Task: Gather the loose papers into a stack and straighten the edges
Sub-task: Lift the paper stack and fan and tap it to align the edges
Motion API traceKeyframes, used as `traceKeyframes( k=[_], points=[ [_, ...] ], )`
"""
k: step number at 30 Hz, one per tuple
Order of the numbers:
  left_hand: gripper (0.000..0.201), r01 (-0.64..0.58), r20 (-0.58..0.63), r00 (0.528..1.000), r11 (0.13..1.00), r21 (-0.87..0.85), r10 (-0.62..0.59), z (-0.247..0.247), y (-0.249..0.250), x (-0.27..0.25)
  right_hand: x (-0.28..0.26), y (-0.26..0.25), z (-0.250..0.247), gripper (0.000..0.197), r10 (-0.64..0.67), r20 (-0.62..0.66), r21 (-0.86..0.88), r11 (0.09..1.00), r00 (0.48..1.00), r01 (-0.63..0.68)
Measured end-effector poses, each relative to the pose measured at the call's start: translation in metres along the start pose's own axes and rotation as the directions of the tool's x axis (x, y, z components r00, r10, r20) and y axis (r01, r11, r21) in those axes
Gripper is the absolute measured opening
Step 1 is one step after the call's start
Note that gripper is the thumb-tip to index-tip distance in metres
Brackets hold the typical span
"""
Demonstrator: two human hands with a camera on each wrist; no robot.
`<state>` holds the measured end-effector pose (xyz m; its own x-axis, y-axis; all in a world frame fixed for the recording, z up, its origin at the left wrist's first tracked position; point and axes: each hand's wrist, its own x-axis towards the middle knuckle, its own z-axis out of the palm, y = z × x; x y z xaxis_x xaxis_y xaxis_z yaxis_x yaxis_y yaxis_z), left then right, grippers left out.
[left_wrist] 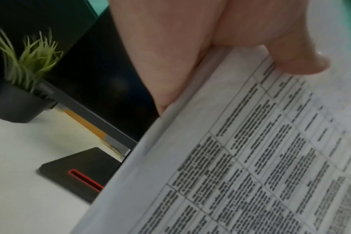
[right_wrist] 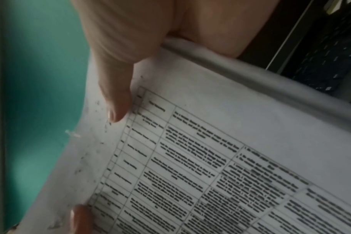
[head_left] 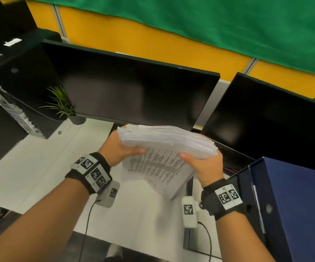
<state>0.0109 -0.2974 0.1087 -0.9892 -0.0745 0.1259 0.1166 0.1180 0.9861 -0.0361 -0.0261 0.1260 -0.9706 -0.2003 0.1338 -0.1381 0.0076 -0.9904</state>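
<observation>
A thick stack of printed papers (head_left: 164,148) is held up on edge above the white desk (head_left: 30,167), its top edges fanned and uneven. My left hand (head_left: 120,148) grips the stack's left side, thumb on the printed front sheet. My right hand (head_left: 202,165) grips the right side the same way. In the left wrist view the left hand's thumb (left_wrist: 291,60) lies on a sheet with a printed table (left_wrist: 250,158). In the right wrist view my right thumb (right_wrist: 116,98) presses the same kind of sheet (right_wrist: 210,158). The fingers behind the stack are hidden.
Two dark monitors (head_left: 134,91) (head_left: 270,121) stand just behind the stack. A small potted plant (head_left: 64,106) and a black computer case (head_left: 20,87) are at left. A blue binder box (head_left: 289,205) stands at right, with a keyboard (head_left: 228,156) behind it.
</observation>
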Motion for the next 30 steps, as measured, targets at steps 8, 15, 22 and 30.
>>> traceKeyframes(
  k=[8, 15, 22, 30],
  points=[
    [0.037, -0.117, -0.23, 0.965, 0.992, 0.055, 0.126, 0.001, 0.038, -0.008, -0.003, -0.006, 0.001, 0.04, 0.027, -0.022, 0.039, 0.999, 0.999, -0.026],
    [0.009, 0.038, -0.117, 0.993, 0.924, 0.379, 0.008, -0.007, 0.073, 0.013, -0.005, -0.006, 0.001, 0.035, -0.005, -0.008, 0.002, 1.0, 1.0, 0.005],
    [0.018, 0.003, -0.238, 0.964, 0.892, 0.451, 0.117, -0.003, 0.071, 0.015, -0.007, -0.009, 0.004, 0.038, -0.03, -0.025, 0.002, 1.0, 0.999, 0.03],
    [0.005, 0.062, -0.267, 0.964, 0.974, 0.216, -0.002, -0.006, 0.067, 0.011, -0.007, -0.017, 0.009, 0.065, -0.223, -0.027, -0.164, 0.963, 0.974, 0.216]
  ],
)
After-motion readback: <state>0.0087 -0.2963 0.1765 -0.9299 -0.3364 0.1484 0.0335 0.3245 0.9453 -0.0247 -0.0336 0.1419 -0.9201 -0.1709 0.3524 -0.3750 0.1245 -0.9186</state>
